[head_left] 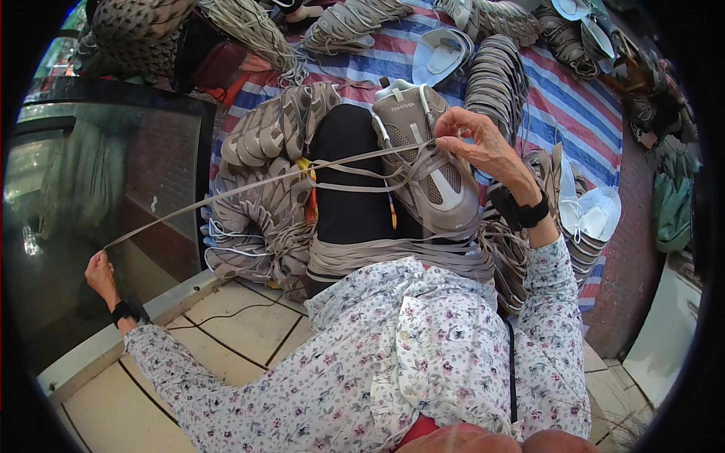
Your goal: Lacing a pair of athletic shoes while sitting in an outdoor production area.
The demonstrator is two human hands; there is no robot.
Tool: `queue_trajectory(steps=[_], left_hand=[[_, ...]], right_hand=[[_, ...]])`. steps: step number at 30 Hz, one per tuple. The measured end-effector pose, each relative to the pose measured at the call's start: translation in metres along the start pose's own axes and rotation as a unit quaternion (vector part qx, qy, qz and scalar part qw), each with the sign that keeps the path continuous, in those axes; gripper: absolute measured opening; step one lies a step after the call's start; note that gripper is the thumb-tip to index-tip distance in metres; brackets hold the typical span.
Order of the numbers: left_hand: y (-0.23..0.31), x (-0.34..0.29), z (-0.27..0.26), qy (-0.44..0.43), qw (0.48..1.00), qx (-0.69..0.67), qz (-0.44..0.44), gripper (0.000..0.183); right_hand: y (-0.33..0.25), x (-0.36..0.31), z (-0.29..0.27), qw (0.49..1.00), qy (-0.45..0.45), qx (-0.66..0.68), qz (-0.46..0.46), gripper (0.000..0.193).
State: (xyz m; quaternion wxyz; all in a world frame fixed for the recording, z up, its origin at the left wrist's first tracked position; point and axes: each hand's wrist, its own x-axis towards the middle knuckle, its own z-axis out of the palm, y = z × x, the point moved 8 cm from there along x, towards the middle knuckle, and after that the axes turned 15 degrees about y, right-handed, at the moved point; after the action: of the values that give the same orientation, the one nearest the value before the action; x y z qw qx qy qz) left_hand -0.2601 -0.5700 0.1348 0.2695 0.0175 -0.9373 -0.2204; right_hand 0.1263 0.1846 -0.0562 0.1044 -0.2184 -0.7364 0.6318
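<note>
A grey shoe upper (427, 155) rests on my knee in black trousers, toe pointing toward me. My right hand (476, 143) pinches the flat grey lace at the upper's eyelets. That grey lace (257, 183) runs taut across to the left, where my left hand (100, 270) holds its far end, arm stretched out wide. More loops of the same lace cross over the front of the upper. A bundle of grey laces (393, 253) lies across my lap. Both wrists wear black bands.
Stacks of grey shoe uppers (264, 143) lie left of my knee and others (495, 83) beyond it, on a red, white and blue striped tarp (559, 106). White insoles (442, 54) sit among them. A dark glass panel (98, 189) stands at left; tiled floor (249, 325) below.
</note>
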Motion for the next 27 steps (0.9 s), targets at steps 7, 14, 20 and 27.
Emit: queue_trajectory(steps=[7, 14, 20, 27], left_hand=[[0.123, -0.063, 0.079, -0.029, 0.992, -0.116, 0.025, 0.020], [0.445, -0.413, 0.188, -0.484, 0.812, -0.315, 0.086, 0.021], [0.459, -0.463, 0.213, -0.464, 0.813, -0.302, 0.182, 0.028], [0.441, -0.447, 0.222, -0.649, 0.709, -0.267, -0.073, 0.043]], right_hand=[[-0.003, 0.000, 0.008, 0.982, 0.047, -0.102, -0.154, 0.009], [0.004, 0.000, 0.003, 0.980, 0.066, -0.095, -0.164, 0.009], [0.002, -0.006, 0.001, 0.982, 0.090, -0.103, -0.128, 0.010], [-0.004, -0.002, 0.007, 0.993, 0.061, -0.057, -0.085, 0.013]])
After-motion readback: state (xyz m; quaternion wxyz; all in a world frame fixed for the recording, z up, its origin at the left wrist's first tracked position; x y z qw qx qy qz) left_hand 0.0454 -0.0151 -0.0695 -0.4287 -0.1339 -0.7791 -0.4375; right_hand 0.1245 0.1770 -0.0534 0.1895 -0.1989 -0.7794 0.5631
